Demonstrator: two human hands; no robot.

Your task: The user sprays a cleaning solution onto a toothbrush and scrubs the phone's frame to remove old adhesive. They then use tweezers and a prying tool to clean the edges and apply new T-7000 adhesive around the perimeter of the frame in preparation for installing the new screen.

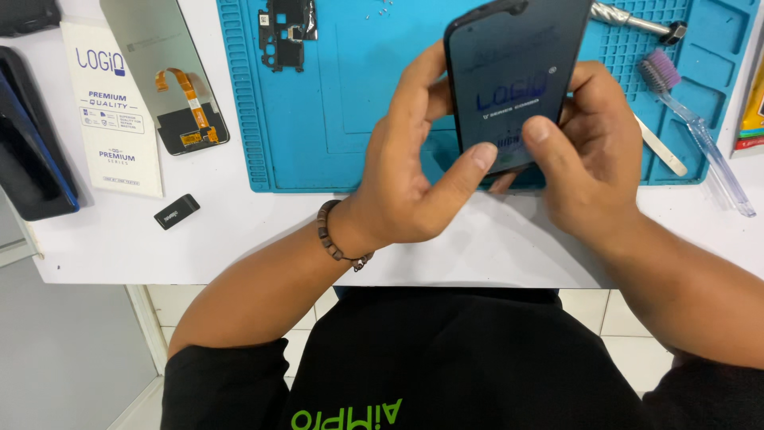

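Both of my hands hold a dark phone screen (pixel 509 72) tilted up above the blue work mat (pixel 350 127). My left hand (pixel 414 167) grips its left edge, the thumb pressed on the lower front of the glass. My right hand (pixel 585 147) holds the right edge, its thumb also on the lower front. A beaded bracelet (pixel 333 239) circles my left wrist. The screen's lower corner is hidden behind my fingers.
On the mat lie a black phone frame part (pixel 286 32), small screws (pixel 380 11), a metal tool (pixel 637 20), a purple brush (pixel 688 119) and a white pry stick (pixel 660 147). Left of it rest a display panel with orange flex cable (pixel 171 76), a white card (pixel 111 111), a small black block (pixel 177 211) and dark phones (pixel 32 167).
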